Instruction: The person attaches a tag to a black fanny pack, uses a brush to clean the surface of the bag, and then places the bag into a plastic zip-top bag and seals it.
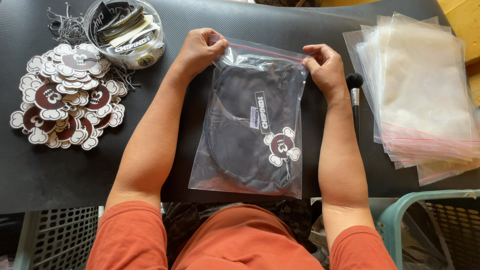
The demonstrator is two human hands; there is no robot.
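the clear zip bag (pixel 250 125) with a dark garment and hang tag inside lies mid-table. its red-lined top strip is pinched at one corner by the left hand (pixel 197 50) and at the other by the right hand (pixel 325 67). the seal may be left gapped mid-strip, seemingly still unpressed, or fabric caught in it.

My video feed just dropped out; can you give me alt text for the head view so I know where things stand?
Both hands pinch the zip edge of a clear bag holding a dark garment and a tag, left hand at one corner, right hand at the other, on a black table. Cloud-shaped tags and a tub of labels lie left; empty clear bags lie right.
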